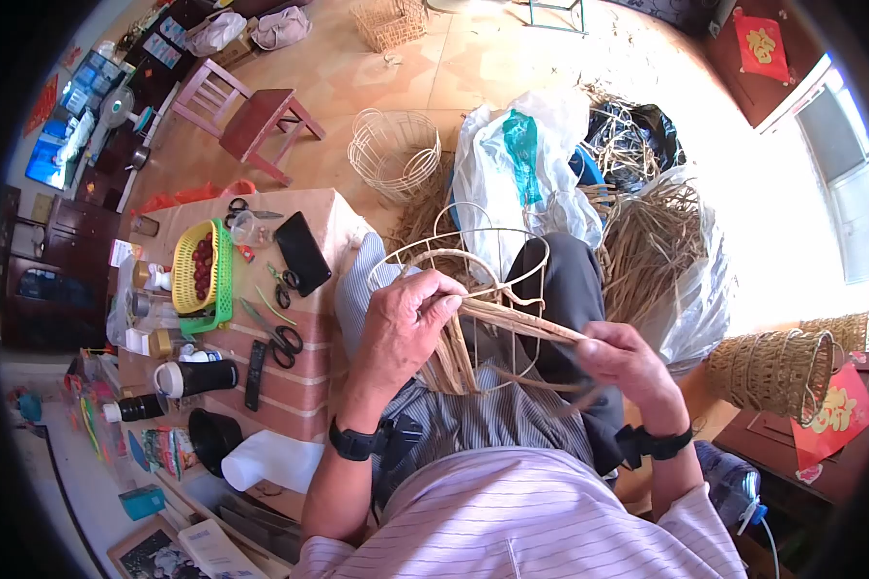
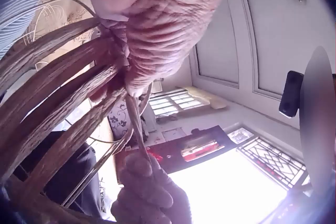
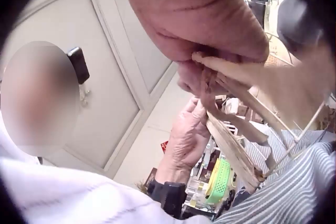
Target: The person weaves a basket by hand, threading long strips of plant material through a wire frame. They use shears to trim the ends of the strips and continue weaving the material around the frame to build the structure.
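Observation:
A round frame of pale thin rods (image 1: pixel 541 253) rests on the person's lap, with brown dried strips (image 1: pixel 459 362) hanging from its rim. The left hand (image 1: pixel 410 323) pinches strips at the rim between thumb and fingers. In the left wrist view, several thick strips (image 2: pixel 63 87) fan out below the left hand (image 2: pixel 157 29). Off to the right, the right hand (image 1: pixel 628 362) grips the far end of a strip (image 1: pixel 521 320) stretched between both hands. The right wrist view shows the right hand (image 3: pixel 199 19) curled round the strip, the left hand (image 3: pixel 184 142) beyond it.
On the left, a table (image 1: pixel 304 386) bears scissors (image 1: pixel 282 345), a phone (image 1: pixel 302 253) and a yellow basket (image 1: pixel 191 265). An unfinished frame (image 1: pixel 394 154) and plastic bags (image 1: pixel 492 174) lie ahead. Dried strips (image 1: pixel 652 241) fill a bag at right, near woven baskets (image 1: pixel 768 372).

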